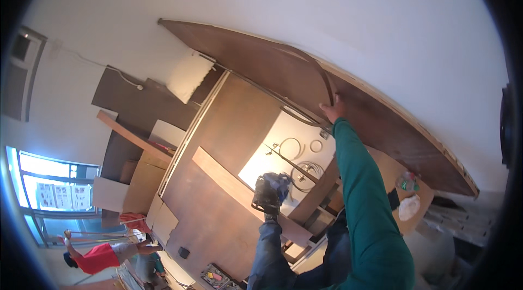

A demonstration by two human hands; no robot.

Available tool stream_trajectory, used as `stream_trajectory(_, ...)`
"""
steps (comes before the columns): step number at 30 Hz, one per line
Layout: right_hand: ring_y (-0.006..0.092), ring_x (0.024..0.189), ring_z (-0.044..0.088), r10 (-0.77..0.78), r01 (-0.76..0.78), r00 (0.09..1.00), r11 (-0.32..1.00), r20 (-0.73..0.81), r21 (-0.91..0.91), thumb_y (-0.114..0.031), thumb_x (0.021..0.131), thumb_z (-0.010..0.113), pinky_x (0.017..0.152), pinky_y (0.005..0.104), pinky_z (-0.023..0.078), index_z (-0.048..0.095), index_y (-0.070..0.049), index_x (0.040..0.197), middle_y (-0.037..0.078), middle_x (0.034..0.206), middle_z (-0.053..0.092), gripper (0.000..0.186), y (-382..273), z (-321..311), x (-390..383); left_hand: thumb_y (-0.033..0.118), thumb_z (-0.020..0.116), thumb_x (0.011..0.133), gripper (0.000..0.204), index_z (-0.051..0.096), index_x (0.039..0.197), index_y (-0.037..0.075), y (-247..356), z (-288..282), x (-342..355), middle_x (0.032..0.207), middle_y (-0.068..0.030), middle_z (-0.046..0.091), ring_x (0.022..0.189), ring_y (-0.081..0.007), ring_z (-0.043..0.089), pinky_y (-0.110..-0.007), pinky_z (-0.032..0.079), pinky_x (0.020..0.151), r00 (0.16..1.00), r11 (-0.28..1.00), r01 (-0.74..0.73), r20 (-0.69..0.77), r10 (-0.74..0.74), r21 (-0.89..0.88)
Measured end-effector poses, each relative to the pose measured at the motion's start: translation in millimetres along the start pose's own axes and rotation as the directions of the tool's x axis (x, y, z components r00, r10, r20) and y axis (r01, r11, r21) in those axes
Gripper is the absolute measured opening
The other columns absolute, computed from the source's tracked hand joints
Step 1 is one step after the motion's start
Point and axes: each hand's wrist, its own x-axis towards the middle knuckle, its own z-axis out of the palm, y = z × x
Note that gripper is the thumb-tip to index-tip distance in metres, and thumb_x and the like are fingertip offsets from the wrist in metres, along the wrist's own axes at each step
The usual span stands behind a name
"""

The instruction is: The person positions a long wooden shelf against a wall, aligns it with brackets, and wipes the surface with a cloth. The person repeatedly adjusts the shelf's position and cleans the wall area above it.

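Observation:
My right hand [335, 109], in a green sleeve [362, 197], reaches up to a long brown panel [256, 58] that stands on edge along the white wall. Its fingers are closed on a thin dark brown strip [320, 69], which bows along the panel's face and bends down to my fingertips. Below the hand, a curved dark band [302, 118] lies at the side of a bright pale surface [267, 159]. Thin rings [290, 149] and loops show on that surface. My left hand is out of view.
A dark shoe [267, 194] and jeans show below. Boards lie around, one a long narrow plank [223, 175]. A tool tray [215, 276] sits at the lower edge. At right are a clear plastic bottle [407, 182] and white cloth [408, 207]. A person in red [101, 259] works near the windows.

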Motion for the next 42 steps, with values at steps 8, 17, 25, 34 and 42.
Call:
stream_trajectory(8,0.0252,0.084,0.065,0.03,-0.034,0.999,0.995,0.039,0.098,-0.03,0.076,0.079,0.079,0.0369,0.052,0.063,0.001,0.103,0.014,0.092,0.068,0.044,15.0,-39.9,-5.0,0.031,0.072,0.082,0.024,0.068,0.091,0.009,21.8,-17.7,13.8,0.088,-0.0087,0.071,0.077,-0.0259,0.071,-0.038,0.056,0.074,0.963,0.974,-0.178,-0.178,0.202,0.142)
stream_trajectory(17,0.032,0.101,0.067,0.008,0.074,0.941,0.97,0.338,-0.23,-0.04,0.074,0.079,0.086,0.0408,0.053,0.067,0.002,0.106,0.021,0.105,0.07,0.054,-92.2,-207.8,-30.2,0.03,0.075,0.082,0.033,0.066,0.101,0.005,149.3,-58.2,83.7,0.097,-0.0132,0.07,0.076,-0.0256,0.069,-0.038,0.055,0.071,0.941,0.94,-0.338,-0.031,0.337,-0.039)
stream_trajectory(25,0.0386,0.101,0.064,0.069,0.175,0.935,0.766,0.349,-0.618,-0.038,0.071,0.076,0.087,0.0468,0.052,0.068,0.004,0.104,0.024,0.106,0.068,0.054,-104.8,-293.5,-45.8,0.02,0.075,0.083,0.043,0.057,0.12,0.005,382.9,-73.9,215.1,0.112,-0.0188,0.059,0.097,-0.0361,0.06,-0.043,0.05,0.085,0.34,0.35,-0.933,-0.117,0.933,0.081)
stream_trajectory(34,0.0352,0.082,0.061,-0.169,0.125,0.985,0.805,-0.022,-0.58,-0.04,0.079,0.075,0.076,0.0446,0.048,0.061,0.004,0.094,0.021,0.085,0.063,0.049,-14.2,-320.1,-62.0,0.011,0.066,0.087,0.053,0.051,0.137,0.02,743.3,-125.7,295.6,0.132,-0.0074,0.053,0.124,-0.0308,0.053,-0.048,0.053,0.095,0.25,0.307,-0.703,-0.18,0.951,0.642)
stream_trajectory(42,0.0185,0.068,0.042,-0.154,0.11,0.985,0.908,-0.079,-0.404,-0.039,0.089,0.069,0.065,0.0357,0.04,0.052,0.0,0.085,0.008,0.071,0.047,0.043,-41.7,-331.4,-83.2,0.003,0.059,0.088,0.05,0.056,0.134,0.02,801.8,-136.4,358.0,0.135,-0.0063,0.057,0.124,-0.0292,0.056,-0.047,0.052,0.098,0.278,0.219,-0.567,-0.066,0.958,0.794)
